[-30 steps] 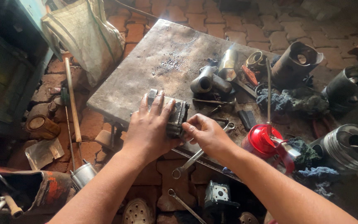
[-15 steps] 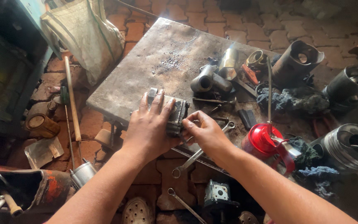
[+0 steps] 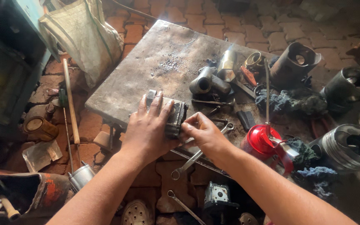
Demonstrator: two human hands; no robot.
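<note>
Spanners lie nearest me, two on the bricks below the slab's edge (image 3: 117,109). Above them my left hand (image 3: 148,127) presses flat, fingers spread, on the grey metal block (image 3: 176,116) at the slab's near edge, while my right hand (image 3: 203,133) pinches its right end. Beyond lie two short steel tubes (image 3: 207,82), one red oil can (image 3: 260,141) and three pistons (image 3: 348,146).

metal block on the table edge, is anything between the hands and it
Nothing visible does. The left hand lies flat on top of the metal block, and the right hand has its fingertips at the block's near right side. The wrench lies under the right hand, not between it and the block.
</note>
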